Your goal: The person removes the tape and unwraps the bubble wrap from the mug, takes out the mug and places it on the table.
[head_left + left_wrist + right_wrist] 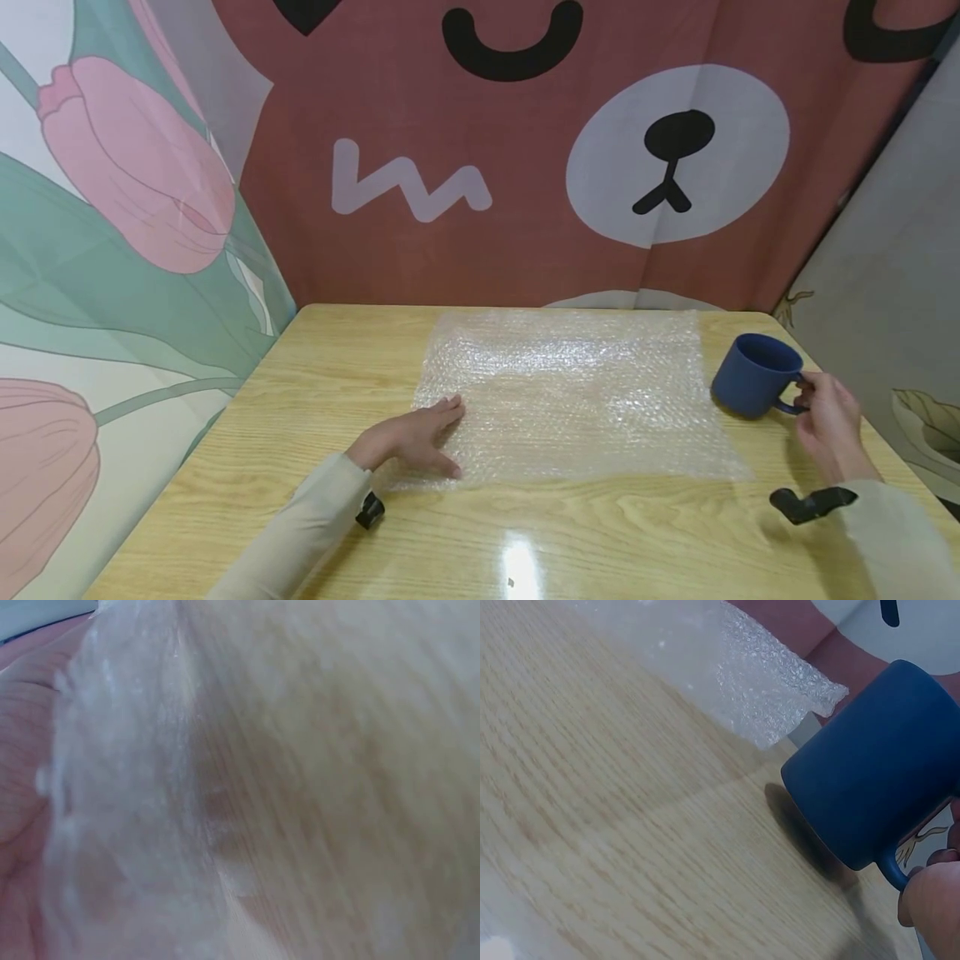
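Note:
A sheet of clear bubble wrap [562, 408] lies spread flat over the middle and back of the wooden table. My left hand [420, 437] rests on its left edge, fingers straight and spread. In the left wrist view, the wrap's film [135, 787] fills the space beside the palm. At the right, my right hand [832, 425] grips a dark blue mug [750, 383] by its handle, just beyond the wrap's right edge. The right wrist view shows the mug [877, 765] held close over the tabletop, its shadow beneath it.
The wood-grain table [637, 533] ends at a back edge against a reddish cloth backdrop [525, 258] printed with a bear. A floral curtain [142, 333] hangs along the left side, and a pale one [892, 275] on the right.

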A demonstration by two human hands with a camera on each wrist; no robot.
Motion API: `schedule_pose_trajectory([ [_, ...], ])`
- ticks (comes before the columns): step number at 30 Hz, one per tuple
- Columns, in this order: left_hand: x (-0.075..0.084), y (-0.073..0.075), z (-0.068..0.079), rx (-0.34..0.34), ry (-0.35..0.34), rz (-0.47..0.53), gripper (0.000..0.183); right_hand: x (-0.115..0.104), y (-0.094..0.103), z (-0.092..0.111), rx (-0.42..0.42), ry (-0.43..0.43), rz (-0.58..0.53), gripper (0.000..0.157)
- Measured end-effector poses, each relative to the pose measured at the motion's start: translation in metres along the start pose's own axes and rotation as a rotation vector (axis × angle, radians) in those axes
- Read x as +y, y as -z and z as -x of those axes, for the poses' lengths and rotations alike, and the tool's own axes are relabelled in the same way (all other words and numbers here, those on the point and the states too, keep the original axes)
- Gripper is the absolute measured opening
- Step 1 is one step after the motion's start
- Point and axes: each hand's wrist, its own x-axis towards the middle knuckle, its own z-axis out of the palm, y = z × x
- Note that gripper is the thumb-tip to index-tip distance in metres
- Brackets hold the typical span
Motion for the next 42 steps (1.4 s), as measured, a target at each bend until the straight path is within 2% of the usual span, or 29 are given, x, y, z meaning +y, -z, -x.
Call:
schedule_pose_trajectory([
  [6,0.001,0.001,0.000,-0.001,0.004,0.003,0.099,0.002,0.002,0.000,-0.012,-0.019,0.021,0.035],
  [15,0.000,0.002,0.001,-0.002,-0.003,0.005,0.099,0.008,0.003,0.000,-0.073,-0.006,-0.034,0.032],
  [26,0.000,-0.001,0.001,-0.005,-0.015,-0.011,0.100,0.012,0.004,-0.003,-0.014,-0.016,-0.032,0.032],
  [36,-0.004,-0.004,-0.001,-0.005,-0.047,-0.004,0.097,0.016,0.003,-0.004,0.017,0.008,-0.035,0.030],
  [42,-0.004,-0.004,-0.001,-0.003,-0.039,-0.012,0.097,0.016,0.001,-0.004,0.036,0.005,-0.006,0.028],
])
